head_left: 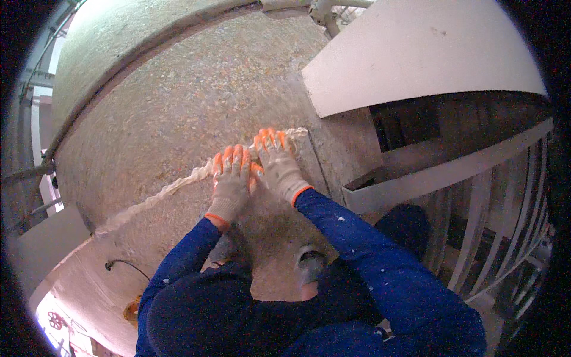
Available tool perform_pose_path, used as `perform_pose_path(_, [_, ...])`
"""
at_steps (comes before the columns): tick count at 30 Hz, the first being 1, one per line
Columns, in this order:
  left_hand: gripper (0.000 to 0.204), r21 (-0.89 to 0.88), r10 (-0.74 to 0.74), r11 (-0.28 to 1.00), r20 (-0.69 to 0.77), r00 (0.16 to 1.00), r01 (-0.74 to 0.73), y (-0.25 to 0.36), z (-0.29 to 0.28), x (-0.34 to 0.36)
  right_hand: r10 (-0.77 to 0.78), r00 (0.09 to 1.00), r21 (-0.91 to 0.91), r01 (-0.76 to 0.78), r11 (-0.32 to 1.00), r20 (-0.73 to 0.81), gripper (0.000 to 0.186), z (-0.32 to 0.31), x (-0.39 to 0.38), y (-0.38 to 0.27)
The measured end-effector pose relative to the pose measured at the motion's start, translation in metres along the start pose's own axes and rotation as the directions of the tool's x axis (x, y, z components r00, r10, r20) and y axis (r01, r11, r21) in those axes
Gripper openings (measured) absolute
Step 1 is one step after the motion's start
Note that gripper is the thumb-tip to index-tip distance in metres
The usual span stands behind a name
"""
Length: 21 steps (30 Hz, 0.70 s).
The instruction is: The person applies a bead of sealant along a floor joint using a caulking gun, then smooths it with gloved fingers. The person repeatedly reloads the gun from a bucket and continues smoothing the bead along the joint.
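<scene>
My left hand (231,183) and my right hand (277,164), in pale gloves with orange fingertips, press side by side on a lumpy cream strip (187,181) that runs diagonally across a rough, speckled surface (143,113). The fingers of both hands lie stretched out over the strip, hiding part of it. The right hand is slightly higher, near the strip's right end, and the left thumb reaches toward it. A thin dark groove (321,168) runs down from that end, just right of my right hand.
A white curved panel (416,50) overhangs a dark recess (404,128) with a metal edge (446,165) at right, above vertical railing bars (482,220). A pipe (113,76) crosses the upper left. A black cable (128,262) lies lower left. My legs are below my hands.
</scene>
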<state>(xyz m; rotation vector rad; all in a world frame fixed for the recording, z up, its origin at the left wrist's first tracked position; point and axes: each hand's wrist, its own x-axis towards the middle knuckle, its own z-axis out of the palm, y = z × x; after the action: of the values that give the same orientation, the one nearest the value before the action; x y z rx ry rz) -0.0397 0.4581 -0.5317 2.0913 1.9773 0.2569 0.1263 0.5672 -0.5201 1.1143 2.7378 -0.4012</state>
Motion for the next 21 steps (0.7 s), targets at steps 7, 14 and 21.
perform_pose_path(7, [0.077, 0.084, 0.08, 0.993, 0.05, 0.996, -0.084, 0.004, 0.004, 0.01, 0.085, 0.992, 0.006, -0.084, 0.996, -0.098, 0.086, 0.003, -0.01, 0.013])
perform_pose_path(14, [0.08, 0.032, 0.135, 0.99, 0.092, 0.987, -0.139, 0.009, 0.005, 0.015, 0.17, 0.962, 0.069, -0.159, 0.985, -0.213, 0.087, 0.016, -0.017, 0.021])
perform_pose_path(21, [0.075, -0.225, 0.167, 0.964, 0.081, 0.983, -0.145, 0.007, 0.033, 0.032, 0.417, 0.892, -0.157, -0.443, 0.883, -0.173, 0.052, -0.015, -0.002, 0.024])
